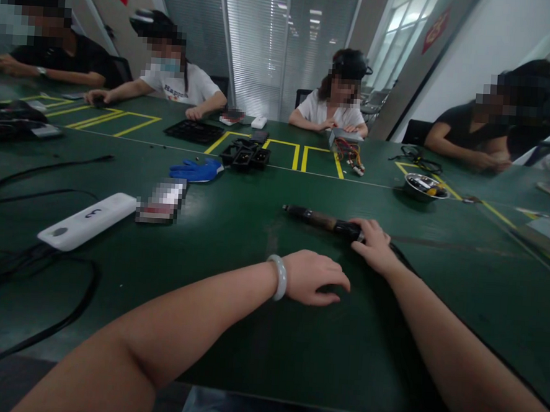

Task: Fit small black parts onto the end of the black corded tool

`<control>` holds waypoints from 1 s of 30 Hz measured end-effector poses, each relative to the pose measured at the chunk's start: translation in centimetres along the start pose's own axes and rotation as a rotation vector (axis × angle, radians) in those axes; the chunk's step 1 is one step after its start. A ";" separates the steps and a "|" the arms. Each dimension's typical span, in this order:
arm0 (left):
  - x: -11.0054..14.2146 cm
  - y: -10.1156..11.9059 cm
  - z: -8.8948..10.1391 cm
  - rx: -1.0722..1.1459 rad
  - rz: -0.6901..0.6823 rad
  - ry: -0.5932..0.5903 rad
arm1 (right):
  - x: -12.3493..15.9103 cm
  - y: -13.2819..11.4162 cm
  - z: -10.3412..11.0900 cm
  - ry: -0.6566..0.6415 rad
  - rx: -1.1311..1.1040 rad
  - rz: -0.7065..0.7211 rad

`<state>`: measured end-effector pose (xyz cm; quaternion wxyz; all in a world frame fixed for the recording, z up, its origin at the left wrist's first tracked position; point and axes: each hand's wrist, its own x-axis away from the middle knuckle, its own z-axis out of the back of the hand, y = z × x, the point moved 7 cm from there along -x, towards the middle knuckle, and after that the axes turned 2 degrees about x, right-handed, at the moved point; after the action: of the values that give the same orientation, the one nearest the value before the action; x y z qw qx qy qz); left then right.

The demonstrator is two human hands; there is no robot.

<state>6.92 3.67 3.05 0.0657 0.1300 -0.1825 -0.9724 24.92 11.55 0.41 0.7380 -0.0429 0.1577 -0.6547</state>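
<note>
A black electric screwdriver (318, 219) lies on the green table, its tip toward the left and a cord trailing from its rear. My right hand (374, 244) is closed over the rear end of it, fingers on top. My left hand (318, 278), with a pale bangle (277, 277) at the wrist, hovers low over the table nearer to me. Its fingers are slightly curled and apart from the thumb, holding nothing. The screwdriver is the closest object to it.
On the left are a white power bank-like box (90, 219), black cables (75, 306) and a pixelated flat item (162, 201). Farther off are a blue glove (196, 171), black plastic parts (245, 154), a metal bowl (425, 188) and a wired metal box (347, 139). Several people sit opposite.
</note>
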 end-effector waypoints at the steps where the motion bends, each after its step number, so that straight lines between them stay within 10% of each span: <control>1: 0.0 0.0 0.7 -0.039 0.021 0.080 | 0.1 -2.0 -0.5 -0.014 -0.014 0.050; 6: 0.8 -1.2 3.6 -0.192 0.256 0.425 | 1.8 -10.5 -3.3 -0.093 -0.163 0.414; 10: 1.5 -2.7 3.4 -0.261 0.439 0.410 | 3.1 -12.6 -4.2 -0.049 -0.101 0.456; 19: 1.8 -3.0 4.3 -0.203 0.352 0.486 | 4.8 -9.0 1.1 -0.088 0.135 0.318; 24: 3.0 -3.0 5.9 -0.112 0.212 0.660 | 4.8 -6.4 1.3 -0.326 0.108 0.180; 30: 2.9 -4.2 5.9 -0.212 0.383 0.633 | 3.8 -5.8 0.5 -0.251 0.101 0.033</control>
<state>2.15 9.02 6.09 0.3123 0.3800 -0.0727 -0.8676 19.87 6.95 1.73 0.7639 -0.0846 0.0318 -0.6390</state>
